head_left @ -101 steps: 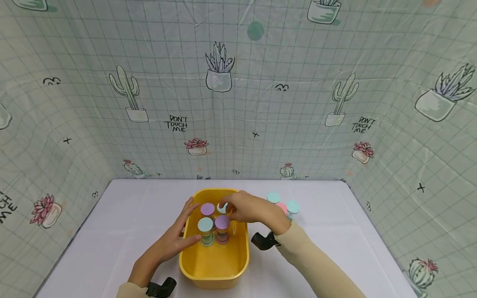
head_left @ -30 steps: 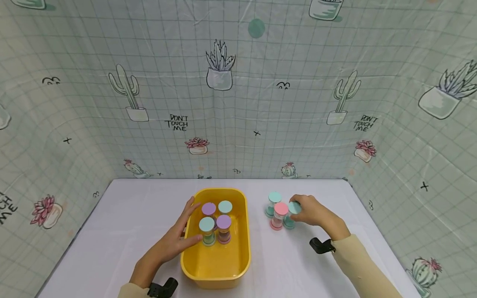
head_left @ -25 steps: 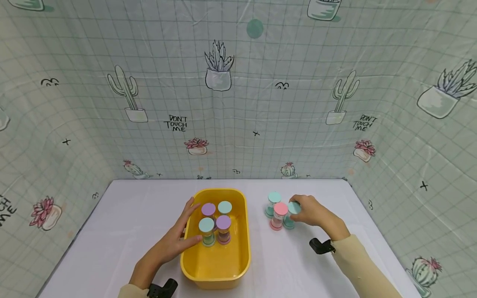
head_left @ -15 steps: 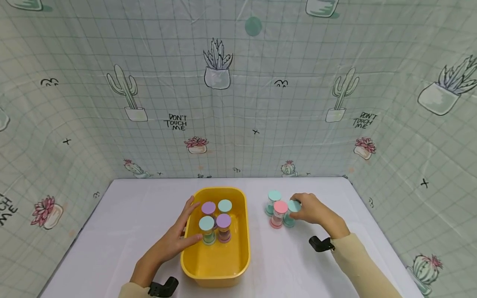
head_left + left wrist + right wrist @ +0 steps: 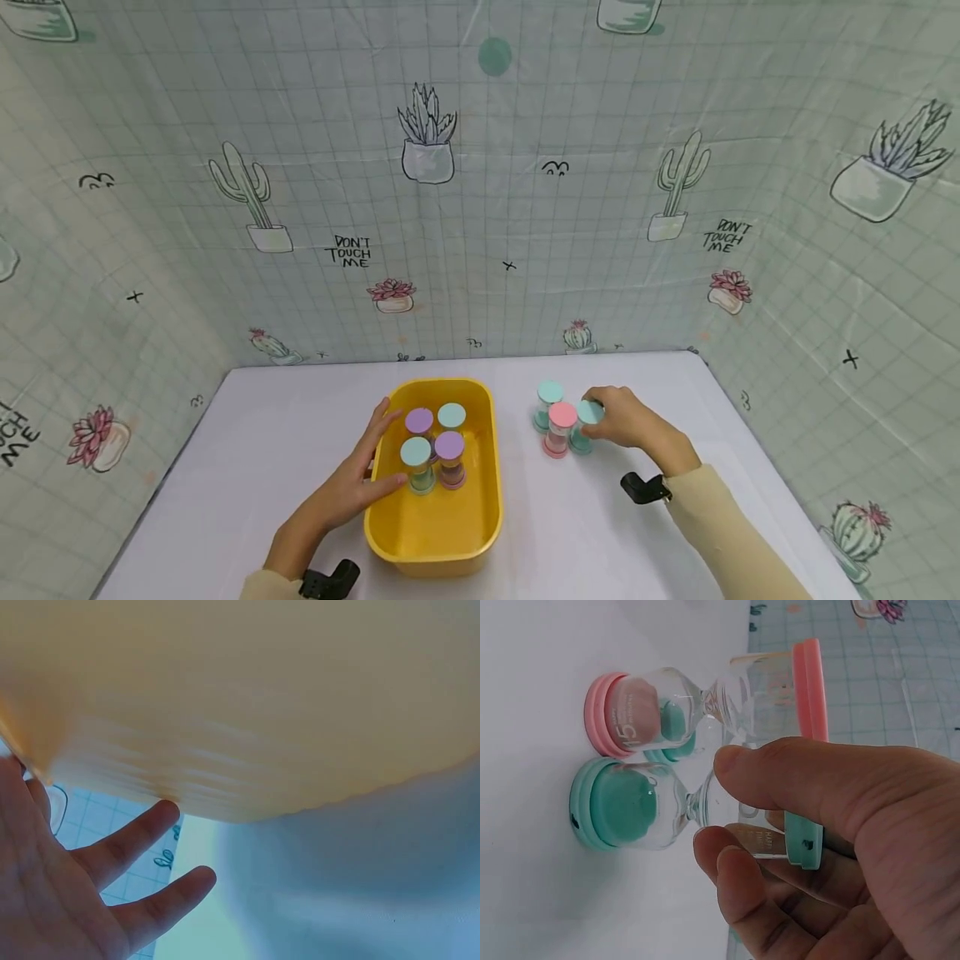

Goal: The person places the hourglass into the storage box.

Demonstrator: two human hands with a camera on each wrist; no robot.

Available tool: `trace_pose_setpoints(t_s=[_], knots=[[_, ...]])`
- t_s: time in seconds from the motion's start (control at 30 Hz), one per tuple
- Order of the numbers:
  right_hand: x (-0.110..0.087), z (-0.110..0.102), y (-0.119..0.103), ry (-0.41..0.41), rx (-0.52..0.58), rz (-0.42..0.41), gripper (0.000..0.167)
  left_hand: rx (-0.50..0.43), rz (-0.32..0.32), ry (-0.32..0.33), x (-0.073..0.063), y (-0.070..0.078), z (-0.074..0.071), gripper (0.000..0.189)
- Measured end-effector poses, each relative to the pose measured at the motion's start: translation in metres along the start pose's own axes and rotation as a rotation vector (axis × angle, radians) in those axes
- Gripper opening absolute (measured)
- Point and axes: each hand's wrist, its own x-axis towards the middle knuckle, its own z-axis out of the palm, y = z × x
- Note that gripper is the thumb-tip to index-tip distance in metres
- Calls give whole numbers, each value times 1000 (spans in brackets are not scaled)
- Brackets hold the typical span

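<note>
My right hand (image 5: 626, 422) grips a teal-capped hourglass (image 5: 626, 802) by its upper half, thumb on one side and fingers on the other. It stands upright on the table, teal sand in its lower bulb. Touching or nearly touching it is a pink-capped hourglass (image 5: 558, 431), and another teal-capped hourglass (image 5: 548, 406) stands behind. My left hand (image 5: 347, 492) rests at the left rim of a yellow tub (image 5: 435, 542), thumb over the edge; the left wrist view shows straight, spread fingers (image 5: 135, 840) along the outer wall.
Inside the tub, two purple-capped hourglasses (image 5: 450, 458) and two light-teal-capped ones (image 5: 416, 465) stand upright toward the far end. A white cloth covers the table (image 5: 255, 467). A cactus-print curtain (image 5: 480, 208) encloses the back and sides.
From over the far teal-capped hourglass in the tub, my right hand has moved right to the one on the table, where it stays for the last second. My left hand keeps its place.
</note>
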Motion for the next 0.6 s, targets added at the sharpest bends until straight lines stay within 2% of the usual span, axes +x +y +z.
trace_pose_setpoints(t_s=[0.3, 0.6], knots=[[4, 0, 1, 5, 1, 1, 46, -3, -31, 14, 2, -3, 0, 83], [-1, 2, 2, 10, 28, 8, 46, 12, -30, 6, 2, -2, -1, 85]])
